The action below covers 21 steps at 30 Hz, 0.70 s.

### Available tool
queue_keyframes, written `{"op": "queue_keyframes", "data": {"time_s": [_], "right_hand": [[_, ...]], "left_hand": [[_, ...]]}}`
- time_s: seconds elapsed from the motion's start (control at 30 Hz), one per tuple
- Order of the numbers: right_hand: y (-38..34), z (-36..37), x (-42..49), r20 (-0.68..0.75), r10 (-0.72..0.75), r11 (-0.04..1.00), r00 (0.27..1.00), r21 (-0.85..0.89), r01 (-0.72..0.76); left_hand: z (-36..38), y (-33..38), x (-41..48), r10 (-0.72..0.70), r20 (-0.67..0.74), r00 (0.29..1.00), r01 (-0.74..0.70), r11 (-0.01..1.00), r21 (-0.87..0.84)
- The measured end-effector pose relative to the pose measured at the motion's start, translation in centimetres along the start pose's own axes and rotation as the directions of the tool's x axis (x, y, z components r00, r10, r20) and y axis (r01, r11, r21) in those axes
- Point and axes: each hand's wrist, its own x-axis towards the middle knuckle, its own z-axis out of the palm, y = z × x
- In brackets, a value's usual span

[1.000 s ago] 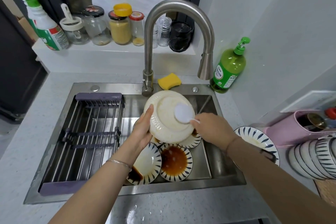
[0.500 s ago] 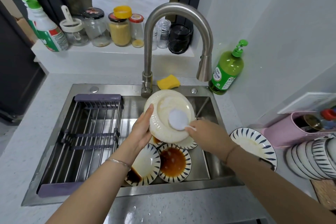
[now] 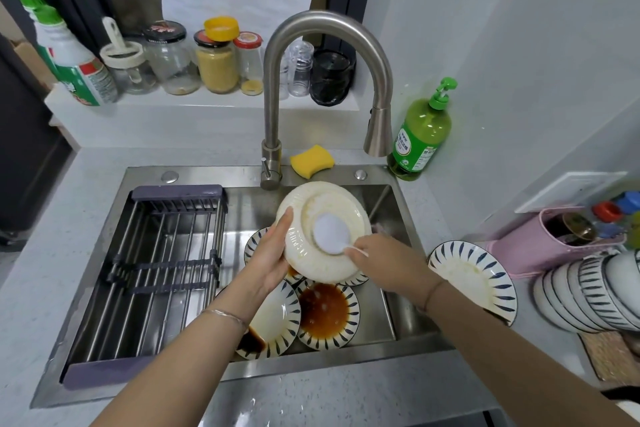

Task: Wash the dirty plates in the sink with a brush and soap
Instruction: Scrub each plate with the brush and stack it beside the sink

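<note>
My left hand (image 3: 268, 258) grips the left rim of a cream plate (image 3: 313, 260), holding it tilted above the steel sink (image 3: 408, 336) with its underside facing me. My right hand (image 3: 384, 262) holds the handle of a white round brush (image 3: 330, 231), whose head is pressed against the plate's underside. Below them several blue-striped dirty plates lie in the basin: one (image 3: 323, 314) holds brown sauce, another (image 3: 273, 322) has a dark smear at its edge. A green soap bottle (image 3: 420, 135) with a pump stands behind the sink at the right.
The curved faucet (image 3: 273, 97) arches over the basin, a yellow sponge (image 3: 311, 160) by its base. A drying rack (image 3: 156, 270) fills the sink's left half. One striped plate (image 3: 474, 279) lies on the right counter beside stacked bowls (image 3: 588, 295). Jars (image 3: 216, 61) line the back ledge.
The brush head has slid left and down across the plate's underside, from its right part toward the middle. My left hand keeps its grip on the rim.
</note>
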Motion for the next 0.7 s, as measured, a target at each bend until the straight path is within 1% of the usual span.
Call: {"op": "queue_keyframes", "data": {"time_s": [0.03, 0.07, 0.13, 0.2, 0.27, 0.37, 0.47, 0.57, 0.63, 0.7], "right_hand": [[-0.1, -0.2, 0.1, 0.0, 0.001, 0.987, 1.0, 0.158, -0.001], [-0.2, -0.6, 0.2, -0.014, 0.03, 0.941, 0.999, 0.336, -0.024], [0.5, -1.2, 0.3, -0.094, 0.146, 0.78, 0.985, 0.623, -0.057], [1.8, -1.5, 0.3, -0.147, 0.257, 0.622, 0.955, 0.782, -0.047], [3.0, -1.4, 0.1, -0.138, 0.348, 0.524, 0.927, 0.849, -0.071], [3.9, -0.6, 0.2, -0.013, 0.43, 0.426, 0.903, 0.885, -0.19], [3.9, 0.1, 0.5, 0.137, 0.409, 0.289, 0.902, 0.918, -0.27], [3.9, 0.3, 0.6, 0.185, 0.381, 0.173, 0.906, 0.948, -0.266], [4.1, 0.4, 0.4, 0.178, 0.365, 0.157, 0.914, 0.956, -0.248], [4.3, 0.4, 0.2, 0.152, 0.35, 0.189, 0.924, 0.955, -0.228]], "left_hand": [[0.2, -0.2, -0.1, -0.01, 0.008, 1.0, 0.01, 1.0, -0.009], [0.4, -0.3, -0.2, -0.016, 0.02, 1.0, 0.017, 1.0, -0.022], [0.8, 0.0, -0.5, -0.008, 0.051, 0.999, 0.011, 0.998, -0.054], [0.9, 0.4, -0.7, 0.008, 0.088, 0.996, -0.002, 0.998, -0.065], [0.8, 0.6, -1.0, 0.011, 0.111, 0.994, -0.003, 0.998, -0.069], [0.7, 0.3, -1.2, -0.003, 0.126, 0.992, 0.009, 0.999, -0.046], [0.9, -0.1, -1.3, -0.028, 0.135, 0.99, 0.024, 0.999, 0.035], [0.9, -0.1, -1.3, -0.065, 0.138, 0.988, 0.047, 0.99, 0.131], [0.6, 0.1, -0.9, -0.116, 0.141, 0.983, 0.096, 0.985, 0.141], [0.0, 0.5, -0.3, -0.22, 0.124, 0.967, 0.207, 0.972, 0.115]]}}
